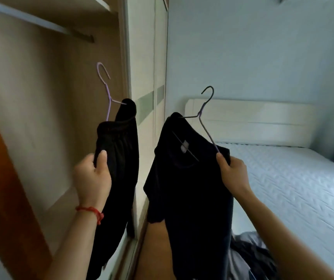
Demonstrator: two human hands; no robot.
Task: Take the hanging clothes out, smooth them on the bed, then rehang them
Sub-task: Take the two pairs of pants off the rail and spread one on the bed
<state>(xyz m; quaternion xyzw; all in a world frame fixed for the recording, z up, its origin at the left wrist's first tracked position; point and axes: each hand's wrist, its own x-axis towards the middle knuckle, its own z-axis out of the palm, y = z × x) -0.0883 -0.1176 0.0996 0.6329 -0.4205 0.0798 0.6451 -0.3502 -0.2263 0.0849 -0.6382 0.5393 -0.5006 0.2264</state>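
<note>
A black T-shirt [190,178] hangs on a dark wire hanger [204,118], held up in the air between the wardrobe and the bed. The right hand [233,173] pinches the shirt's shoulder and the hanger's end together, thumb on top, its grip closed on both. Just to the left, black shorts [119,158] with a gathered waistband are draped over a purple hanger [106,93], whose hook points up and is free of any rail. The left hand [93,176] grips the shorts at the waistband, fingers curled behind the cloth and thumb in front; a red string [90,211] circles that wrist. Behind the shorts stands the open wardrobe [41,98] with its rail [31,17] near the top. The bed [295,188], with a quilted pale cover and a cream headboard [253,120], lies to the right, and crumpled dark clothes [251,253] sit at its near edge
</note>
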